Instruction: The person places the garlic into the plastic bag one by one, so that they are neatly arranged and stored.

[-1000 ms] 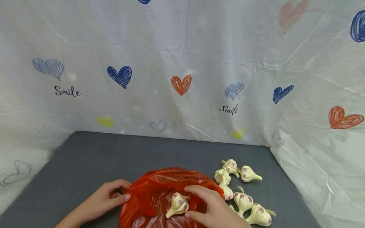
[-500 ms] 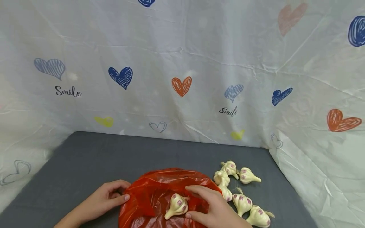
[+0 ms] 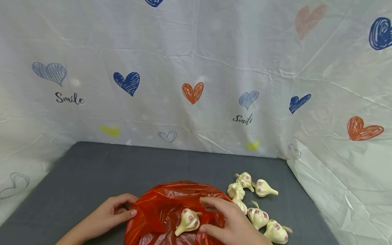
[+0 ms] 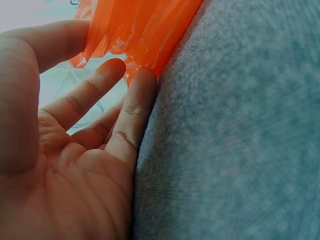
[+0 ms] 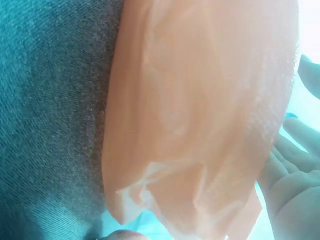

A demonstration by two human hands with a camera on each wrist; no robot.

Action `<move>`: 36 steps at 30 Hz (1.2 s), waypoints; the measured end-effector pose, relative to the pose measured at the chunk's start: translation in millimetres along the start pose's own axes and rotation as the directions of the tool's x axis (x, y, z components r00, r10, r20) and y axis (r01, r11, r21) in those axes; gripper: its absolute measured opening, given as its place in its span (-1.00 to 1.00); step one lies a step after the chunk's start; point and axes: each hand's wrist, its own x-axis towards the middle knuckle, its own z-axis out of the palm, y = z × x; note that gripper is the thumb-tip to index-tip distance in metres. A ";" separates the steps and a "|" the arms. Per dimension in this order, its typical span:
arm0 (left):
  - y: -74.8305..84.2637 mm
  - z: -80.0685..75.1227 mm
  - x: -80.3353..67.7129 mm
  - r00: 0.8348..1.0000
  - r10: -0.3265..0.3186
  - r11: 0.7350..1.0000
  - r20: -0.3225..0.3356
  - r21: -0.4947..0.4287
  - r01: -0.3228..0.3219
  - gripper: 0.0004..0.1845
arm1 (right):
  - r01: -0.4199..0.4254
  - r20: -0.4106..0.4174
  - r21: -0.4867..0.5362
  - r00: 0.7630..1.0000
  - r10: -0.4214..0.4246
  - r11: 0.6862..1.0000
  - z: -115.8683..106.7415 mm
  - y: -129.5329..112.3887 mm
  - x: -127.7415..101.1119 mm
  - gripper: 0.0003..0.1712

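A red plastic bag (image 3: 180,190) lies with its mouth spread at the near middle of the table. On its crumpled inner side rests a purple-streaked garlic bulb (image 3: 188,220). My left hand (image 3: 111,214) touches the bag's left edge; in the left wrist view its thumb and fingertips meet the orange-looking plastic (image 4: 135,35), fingers loosely extended. My right hand (image 3: 229,221) reaches over the bag's right side, thumb and fingers spread apart, thumb tip close to the bulb. In the right wrist view the plastic (image 5: 195,100) partly covers that hand (image 5: 295,185).
Several garlic bulbs lie right of the bag: one at the back (image 3: 264,188), others beside the right hand, such as one bulb (image 3: 258,217) and another (image 3: 276,232). A white curtain (image 3: 214,68) with printed hearts hangs behind the dark table (image 3: 122,170).
The view shifts slightly; the table and everything on it drift a little left. Both hands keep nearly the same place at the bag, and the bulb stays on it.
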 end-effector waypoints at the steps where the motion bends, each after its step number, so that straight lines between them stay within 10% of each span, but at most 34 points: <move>1: 0.2 0.2 -0.2 1.000 0.000 1.000 -0.001 0.004 0.000 -0.71 | -0.003 -0.003 0.002 1.000 0.003 1.000 -0.6 -1.1 -0.2 -0.34; 17: -1.3 -1.0 0.8 1.000 -0.005 1.000 0.003 -0.005 0.005 -0.69 | 0.006 -0.219 -0.054 0.976 -0.018 0.999 -17.9 -11.6 -5.5 -0.38; 36: -0.7 -3.0 -1.1 0.999 -0.029 0.999 0.022 -0.042 0.030 -0.69 | -0.030 -0.503 -0.207 0.861 -0.080 0.978 -52.7 6.5 -6.2 -0.34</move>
